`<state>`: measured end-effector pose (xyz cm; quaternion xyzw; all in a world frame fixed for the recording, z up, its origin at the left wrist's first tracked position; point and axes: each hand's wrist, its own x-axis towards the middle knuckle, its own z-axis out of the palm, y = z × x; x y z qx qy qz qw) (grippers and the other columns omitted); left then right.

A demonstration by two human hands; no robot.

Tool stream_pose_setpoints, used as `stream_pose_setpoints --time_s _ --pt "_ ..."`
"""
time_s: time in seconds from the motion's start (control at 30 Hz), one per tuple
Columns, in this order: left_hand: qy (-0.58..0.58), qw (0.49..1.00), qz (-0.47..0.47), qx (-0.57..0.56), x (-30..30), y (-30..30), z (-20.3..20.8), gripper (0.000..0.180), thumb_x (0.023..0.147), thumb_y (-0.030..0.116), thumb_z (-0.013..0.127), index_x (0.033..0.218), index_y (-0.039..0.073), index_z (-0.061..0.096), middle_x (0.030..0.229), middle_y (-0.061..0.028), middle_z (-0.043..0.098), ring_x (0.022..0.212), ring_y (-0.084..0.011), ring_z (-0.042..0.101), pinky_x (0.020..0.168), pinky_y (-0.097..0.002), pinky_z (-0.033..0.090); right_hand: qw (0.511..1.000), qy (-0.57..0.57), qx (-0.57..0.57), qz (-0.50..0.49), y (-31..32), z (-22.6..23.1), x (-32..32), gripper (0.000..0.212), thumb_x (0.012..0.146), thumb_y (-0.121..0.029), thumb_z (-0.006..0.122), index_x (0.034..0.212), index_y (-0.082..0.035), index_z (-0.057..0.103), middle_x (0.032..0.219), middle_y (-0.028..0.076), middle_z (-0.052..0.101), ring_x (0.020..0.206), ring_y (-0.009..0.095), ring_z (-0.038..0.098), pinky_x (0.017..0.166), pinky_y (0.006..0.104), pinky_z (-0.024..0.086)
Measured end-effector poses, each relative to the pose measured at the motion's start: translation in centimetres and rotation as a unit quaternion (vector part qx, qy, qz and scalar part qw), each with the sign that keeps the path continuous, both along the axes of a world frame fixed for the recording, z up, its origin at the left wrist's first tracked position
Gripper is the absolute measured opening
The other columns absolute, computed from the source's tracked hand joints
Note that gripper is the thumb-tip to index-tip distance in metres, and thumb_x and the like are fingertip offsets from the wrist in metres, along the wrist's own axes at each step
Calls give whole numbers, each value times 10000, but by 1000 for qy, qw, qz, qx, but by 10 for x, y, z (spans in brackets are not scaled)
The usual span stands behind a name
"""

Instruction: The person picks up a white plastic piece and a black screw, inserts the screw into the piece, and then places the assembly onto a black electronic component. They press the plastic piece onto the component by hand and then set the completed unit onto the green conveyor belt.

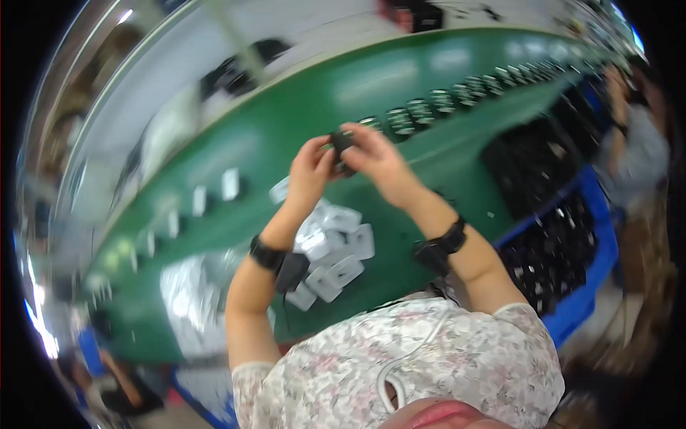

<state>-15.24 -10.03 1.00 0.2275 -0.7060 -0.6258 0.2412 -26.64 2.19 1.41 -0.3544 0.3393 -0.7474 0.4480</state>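
Black piece point(342, 144), blurred, partly behind fingers point(369, 140)

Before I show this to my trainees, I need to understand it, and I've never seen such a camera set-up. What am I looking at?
There's no machine here: these are a person's own bare hands. The single picture comes from the left of two wide fisheye cameras worn on the head, looking down, so straight edges bend near the rim. The left hand and right hand together hold a small black piece; blur hides what it is. On the green table lie a loose pile of white pieces, shiny plastic wrapping to its left, and a row of dark-and-green pieces toward the far right.
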Motion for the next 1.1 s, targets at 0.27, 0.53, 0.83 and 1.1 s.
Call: stream_pose_setpoints --time_s 0.27,0.53,0.83,1.1 --pt "37 980 -92 -172 -72 57 1 330 907 8 469 1234 28 425 848 -92 602 709 -130 587 618 -257 484 977 -137 -11 -161 57 -7 -40 505 852 -137 647 1278 -33 396 1142 85 537 1037 169 540 897 328 453" --pt "91 947 -208 -226 -97 98 43 477 858 -32 523 1314 45 407 1124 -111 537 882 -179 593 747 -293 491 909 -302 -227 -175 138 19 -148 330 929 -247 498 1126 17 498 1029 180 574 985 319 564 917 477 471" --pt "64 871 -458 -164 -26 108 110 371 879 -12 447 1250 -10 466 1127 -201 553 943 -276 588 704 -323 512 771 -216 47 -597 276 -2 -387 252 900 -244 575 1039 -39 532 990 119 573 901 299 569 791 519 528" --pt "237 823 -517 -2 -60 110 146 240 950 133 464 1052 -39 597 1098 -215 603 967 -342 572 816 -403 473 728 -131 259 -621 252 -49 -473 321 886 -251 603 1146 -77 533 1147 107 534 1074 268 513 855 527 487"
